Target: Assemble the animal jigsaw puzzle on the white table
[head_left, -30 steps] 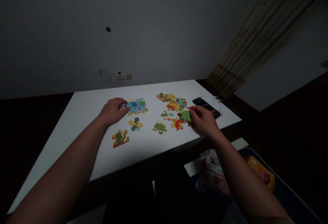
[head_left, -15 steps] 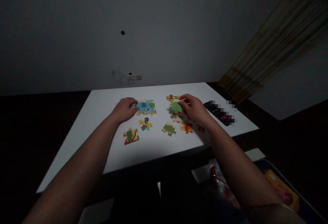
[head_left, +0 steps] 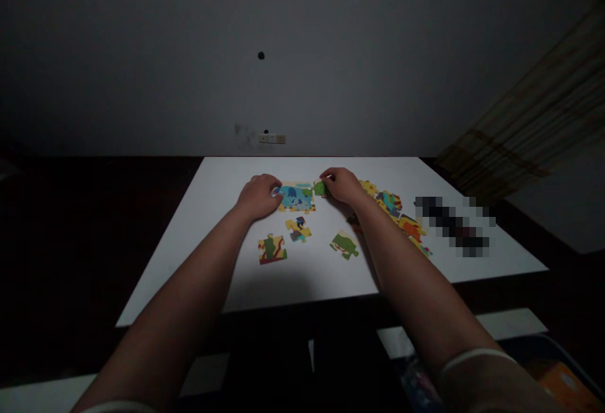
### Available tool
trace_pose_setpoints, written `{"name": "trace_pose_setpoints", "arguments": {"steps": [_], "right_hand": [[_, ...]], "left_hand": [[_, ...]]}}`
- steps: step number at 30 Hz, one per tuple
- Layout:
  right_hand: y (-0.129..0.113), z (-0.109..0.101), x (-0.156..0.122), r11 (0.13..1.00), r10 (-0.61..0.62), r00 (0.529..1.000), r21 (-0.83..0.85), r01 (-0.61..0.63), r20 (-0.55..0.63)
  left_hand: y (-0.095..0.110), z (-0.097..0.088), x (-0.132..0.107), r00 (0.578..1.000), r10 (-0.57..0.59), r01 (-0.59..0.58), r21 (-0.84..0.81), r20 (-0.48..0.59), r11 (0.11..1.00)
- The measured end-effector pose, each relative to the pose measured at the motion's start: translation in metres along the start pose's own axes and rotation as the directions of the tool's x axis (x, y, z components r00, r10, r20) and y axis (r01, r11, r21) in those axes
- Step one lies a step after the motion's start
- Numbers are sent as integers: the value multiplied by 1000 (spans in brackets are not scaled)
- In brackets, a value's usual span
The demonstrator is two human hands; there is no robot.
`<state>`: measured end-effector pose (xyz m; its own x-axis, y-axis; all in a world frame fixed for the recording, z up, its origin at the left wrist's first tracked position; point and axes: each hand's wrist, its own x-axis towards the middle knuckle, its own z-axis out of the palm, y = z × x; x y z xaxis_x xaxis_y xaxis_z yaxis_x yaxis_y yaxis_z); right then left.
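A joined block of blue jigsaw pieces (head_left: 296, 198) with animal pictures lies flat on the white table (head_left: 189, 236). My left hand (head_left: 259, 197) grips its left edge between thumb and fingers. At the block's right edge, my right hand (head_left: 341, 185) pinches a green jigsaw piece (head_left: 320, 188). That piece meets or nearly meets the block; whether it is locked in I cannot tell. Closer to me lie a yellow jigsaw piece (head_left: 298, 229), a green and red-striped jigsaw piece (head_left: 272, 248) and a green and white jigsaw piece (head_left: 345, 244).
Several loose jigsaw pieces (head_left: 389, 202) are heaped right of my right hand, partly behind my forearm. A dark, pixelated object (head_left: 449, 224) lies farther right. Below the table's right front stands a container with an orange item (head_left: 562, 383). A wall with sockets (head_left: 272, 139) is behind.
My right hand has carried the green jigsaw piece left to the block's right edge, uncovering more of the heap. My left hand stays at the block. The view has turned slightly left.
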<state>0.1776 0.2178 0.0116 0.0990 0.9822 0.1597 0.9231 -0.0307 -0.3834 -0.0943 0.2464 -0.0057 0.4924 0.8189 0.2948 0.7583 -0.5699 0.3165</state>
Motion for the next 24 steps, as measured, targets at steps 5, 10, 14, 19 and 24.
{"name": "trace_pose_setpoints", "arguments": {"steps": [5, 10, 14, 19, 24], "right_hand": [[-3, 4, -4, 1000, 0, 1000, 17, 0, -8], [-18, 3, -11, 994, -9, 1000, -105, 9, -5], [-26, 4, -16, 982, -34, 999, -184, 36, 13], [-25, 9, -16, 976, -29, 1000, -215, 30, 9], [-22, 12, -15, 972, -1, 1000, -233, -3, -17]], "left_hand": [[3, -2, 1, 999, -21, 21, -6, 27, 1000], [5, -4, 1, 999, -31, 31, -11, 28, 999], [5, -3, 1, 1000, -26, 26, 2, 16, 1000], [4, -3, 1, 1000, -7, 6, 21, 15, 1000], [5, -3, 1, 1000, -25, 25, 14, 13, 1000]]}}
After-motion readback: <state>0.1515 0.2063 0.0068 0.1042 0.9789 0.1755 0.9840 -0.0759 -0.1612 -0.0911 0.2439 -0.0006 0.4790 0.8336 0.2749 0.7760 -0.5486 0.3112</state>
